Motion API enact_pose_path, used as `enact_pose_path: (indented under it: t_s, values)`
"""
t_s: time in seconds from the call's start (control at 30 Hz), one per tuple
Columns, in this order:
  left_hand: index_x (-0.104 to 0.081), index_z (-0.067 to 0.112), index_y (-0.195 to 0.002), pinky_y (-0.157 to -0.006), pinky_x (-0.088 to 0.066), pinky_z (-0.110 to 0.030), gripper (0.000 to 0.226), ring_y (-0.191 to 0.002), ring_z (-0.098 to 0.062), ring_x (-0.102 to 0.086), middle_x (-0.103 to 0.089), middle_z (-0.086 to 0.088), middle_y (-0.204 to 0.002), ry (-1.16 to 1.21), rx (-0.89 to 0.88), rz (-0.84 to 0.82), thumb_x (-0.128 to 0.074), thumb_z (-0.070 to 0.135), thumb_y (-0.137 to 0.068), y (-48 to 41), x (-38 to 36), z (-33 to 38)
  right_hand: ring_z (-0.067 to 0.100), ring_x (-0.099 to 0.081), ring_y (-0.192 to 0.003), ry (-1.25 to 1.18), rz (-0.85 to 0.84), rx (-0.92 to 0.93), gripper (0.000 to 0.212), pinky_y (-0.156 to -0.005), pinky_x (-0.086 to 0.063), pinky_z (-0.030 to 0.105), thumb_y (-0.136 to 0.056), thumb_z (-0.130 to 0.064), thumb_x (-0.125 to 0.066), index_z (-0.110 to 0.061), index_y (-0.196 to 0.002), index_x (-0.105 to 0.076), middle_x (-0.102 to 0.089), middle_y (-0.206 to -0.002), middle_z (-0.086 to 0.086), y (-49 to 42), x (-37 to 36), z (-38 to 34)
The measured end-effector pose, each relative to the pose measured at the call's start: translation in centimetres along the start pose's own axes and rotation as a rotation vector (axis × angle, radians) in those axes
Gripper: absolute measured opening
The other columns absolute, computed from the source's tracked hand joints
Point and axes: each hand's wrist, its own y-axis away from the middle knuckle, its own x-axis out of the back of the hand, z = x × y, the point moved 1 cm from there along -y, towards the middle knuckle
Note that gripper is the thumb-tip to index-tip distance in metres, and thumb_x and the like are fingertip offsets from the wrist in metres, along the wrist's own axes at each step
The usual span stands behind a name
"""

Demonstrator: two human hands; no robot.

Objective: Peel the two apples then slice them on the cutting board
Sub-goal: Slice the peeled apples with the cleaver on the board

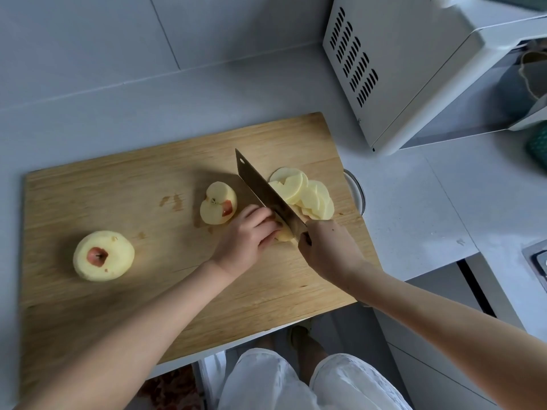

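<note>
Wooden cutting board (pixel 118 184): on the pale counter (pixel 414 187).
Peeled apple (pixel 103 255): whole, at the board's left end.
Apple half (pixel 218 203): mid-board.
Slices (pixel 307 196): fanned pile right of the cleaver (pixel 266 193).
Left hand (pixel 248 235): fingers curled on an apple piece (pixel 284 234) — against the blade.
Right hand (pixel 325 247): wrapped round the cleaver's handle.

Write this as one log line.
right hand: grips steel cleaver | left hand: holds pale apple piece | whole peeled yellow apple: uncut on wooden board

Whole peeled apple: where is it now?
Head view: the whole peeled apple sits at the left of the cutting board, apart from the left hand.
</note>
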Motion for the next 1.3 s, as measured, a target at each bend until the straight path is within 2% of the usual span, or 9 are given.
enact_pose_path:
  t_s: [0.1,0.2,0.27,0.37,0.47,0.57,0.67,0.93,1.3]
  values:
    - [-0.074,0.002,-0.080,-0.079,-0.045,-0.021,0.011,-0.087,-0.019,-0.053,-0.066,-0.010,-0.086,-0.010,-0.013,0.033,-0.077,-0.002,-0.071,0.1,-0.3,-0.2,0.017,-0.040,-0.050,-0.044,0.035,-0.008,0.033,-0.044,-0.028,0.025,-0.094,-0.015,-0.044,-0.016,-0.062,-0.039,-0.045,-0.058,0.002,0.2,-0.9,0.2]
    - [-0.074,0.002,-0.082,-0.077,-0.053,-0.030,0.011,-0.086,-0.024,-0.058,-0.067,-0.011,-0.088,-0.016,-0.032,0.026,-0.076,0.000,-0.071,0.2,-0.3,-0.2,0.017,-0.044,-0.052,-0.134,0.032,-0.017,0.027,-0.047,-0.034,0.026,-0.094,-0.015,-0.044,-0.009,-0.070,-0.052,-0.052,-0.062,0.005,0.3,-0.4,0.6]
    - [-0.074,0.002,-0.083,-0.074,-0.055,-0.034,0.010,-0.084,-0.027,-0.060,-0.067,-0.011,-0.088,-0.004,-0.028,0.008,-0.075,0.000,-0.073,0.1,-0.2,-0.2,0.014,-0.043,-0.050,-0.149,0.051,-0.008,0.028,-0.047,-0.034,0.025,-0.094,-0.014,-0.043,-0.007,-0.069,-0.053,-0.053,-0.061,0.006,0.5,0.2,0.8]
    - [-0.074,0.002,-0.084,-0.074,-0.055,-0.035,0.007,-0.085,-0.026,-0.060,-0.067,-0.011,-0.088,-0.006,-0.020,-0.007,-0.071,0.005,-0.078,0.1,0.0,0.0,0.009,-0.034,-0.043,-0.098,0.125,0.027,0.036,-0.039,-0.028,0.019,-0.093,-0.013,-0.044,-0.016,-0.058,-0.039,-0.041,-0.051,-0.002,1.6,1.2,0.7]
    - [-0.074,0.002,-0.083,-0.071,-0.056,-0.037,0.010,-0.082,-0.030,-0.064,-0.068,-0.013,-0.088,-0.031,-0.026,-0.018,-0.068,0.008,-0.079,0.0,0.1,0.1,0.007,-0.028,-0.040,-0.089,0.160,0.064,0.042,-0.048,-0.037,0.014,-0.092,-0.011,-0.045,-0.021,-0.054,-0.029,-0.032,-0.048,-0.007,2.5,2.0,0.3]
    - [-0.074,0.001,-0.083,-0.068,-0.057,-0.038,0.008,-0.080,-0.031,-0.064,-0.069,-0.013,-0.086,-0.035,-0.031,-0.021,-0.075,0.004,-0.075,-0.1,0.2,0.2,0.008,-0.031,-0.042,-0.021,0.116,0.049,0.040,-0.038,-0.027,0.018,-0.093,-0.014,-0.042,-0.020,-0.055,-0.031,-0.035,-0.050,-0.006,2.5,1.9,0.3]
    - [-0.075,0.001,-0.082,-0.067,-0.056,-0.038,0.011,-0.079,-0.031,-0.064,-0.068,-0.012,-0.085,-0.026,-0.040,-0.024,-0.079,0.000,-0.072,-0.1,0.3,0.2,0.007,-0.033,-0.044,-0.018,0.093,0.038,0.039,-0.041,-0.021,0.016,-0.093,-0.015,-0.042,-0.020,-0.057,-0.032,-0.036,-0.052,-0.006,2.5,1.8,0.5]
    - [-0.074,0.002,-0.079,-0.066,-0.058,-0.039,0.016,-0.077,-0.034,-0.065,-0.069,-0.015,-0.086,-0.060,-0.084,-0.018,-0.082,-0.002,-0.066,0.1,0.2,-0.1,0.008,-0.031,-0.042,-0.046,0.110,0.075,0.039,-0.043,-0.021,0.017,-0.093,-0.014,-0.044,-0.020,-0.056,-0.032,-0.034,-0.050,-0.005,2.6,2.3,0.3]
    - [-0.075,0.007,-0.081,-0.068,-0.056,-0.034,0.013,-0.078,-0.030,-0.065,-0.070,-0.012,-0.087,-0.093,-0.129,0.022,-0.078,0.003,-0.069,0.3,-0.4,-0.7,0.008,-0.031,-0.043,0.065,0.071,0.059,0.040,-0.041,-0.020,0.019,-0.093,-0.014,-0.042,-0.020,-0.056,-0.029,-0.035,-0.052,-0.005,2.0,2.1,-0.5]
